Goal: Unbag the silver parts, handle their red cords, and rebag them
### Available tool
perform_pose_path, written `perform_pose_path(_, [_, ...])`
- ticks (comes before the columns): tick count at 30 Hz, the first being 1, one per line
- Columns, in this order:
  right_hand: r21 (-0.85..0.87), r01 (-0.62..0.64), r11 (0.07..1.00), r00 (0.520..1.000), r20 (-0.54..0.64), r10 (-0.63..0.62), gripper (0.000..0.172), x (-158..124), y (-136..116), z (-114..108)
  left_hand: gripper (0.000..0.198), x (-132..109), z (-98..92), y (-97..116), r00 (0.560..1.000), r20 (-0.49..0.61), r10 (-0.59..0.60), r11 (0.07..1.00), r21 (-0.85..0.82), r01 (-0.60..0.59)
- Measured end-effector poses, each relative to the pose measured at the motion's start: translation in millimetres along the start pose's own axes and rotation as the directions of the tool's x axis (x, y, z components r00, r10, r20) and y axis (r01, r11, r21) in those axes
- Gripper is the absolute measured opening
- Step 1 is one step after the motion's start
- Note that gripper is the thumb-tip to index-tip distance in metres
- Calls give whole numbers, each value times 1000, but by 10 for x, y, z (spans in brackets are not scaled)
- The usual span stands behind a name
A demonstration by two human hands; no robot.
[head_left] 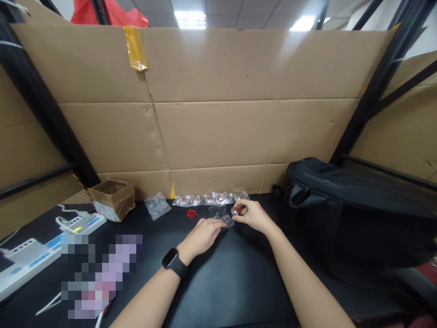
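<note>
My right hand (pixel 254 216) pinches a small round silver item (pixel 235 211) with a red cord on it, between thumb and fingers. To its left, the fingers of my left hand (pixel 205 234) are closed on the edge of a small clear plastic bag (pixel 218 211) lying on the table. Behind both hands runs a row of several round silver items in clear wrappers (pixel 210 199), with red bits showing inside. A loose bundle of red cord (pixel 191 214) lies left of the plastic bag. What exactly the silver item is stays too small to tell.
A stack of clear bags (pixel 157 206) and an open cardboard box (pixel 114 198) are at the back left. White power strips (pixel 51 248) with cables lie left. A black backpack (pixel 355 218) fills the right side. A cardboard wall (pixel 218 132) closes the back.
</note>
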State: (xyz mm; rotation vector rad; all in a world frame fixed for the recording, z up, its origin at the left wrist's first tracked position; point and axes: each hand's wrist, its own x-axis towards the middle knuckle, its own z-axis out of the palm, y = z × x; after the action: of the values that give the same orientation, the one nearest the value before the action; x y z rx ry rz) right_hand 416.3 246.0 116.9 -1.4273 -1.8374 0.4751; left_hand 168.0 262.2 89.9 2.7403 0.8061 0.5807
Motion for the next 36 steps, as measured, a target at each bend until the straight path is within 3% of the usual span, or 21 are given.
perform_pose_path(6, [-96,26,995,985,172,-9,30,-57,-116,44,32,31,48,4,993,-63,-101,989,101,107])
perform_pose_path(11, [-131,27,991,978,207,0,30,-75,-195,92,34,37,36,48,980,-84,-179,971,146,190])
perform_pose_path(18, [-119,153,981,972,195,-128,28,-98,-383,128,25,78,23,136,954,-126,-270,939,186,291])
perform_pose_path(26, [-316,18,949,975,217,54,25,-85,-236,173,10,99,53,144,945,-194,-262,941,165,295])
perform_pose_path(36, [-356,121,927,980,189,-56,25,-36,-206,419,21,123,120,110,952,-197,-233,931,238,277])
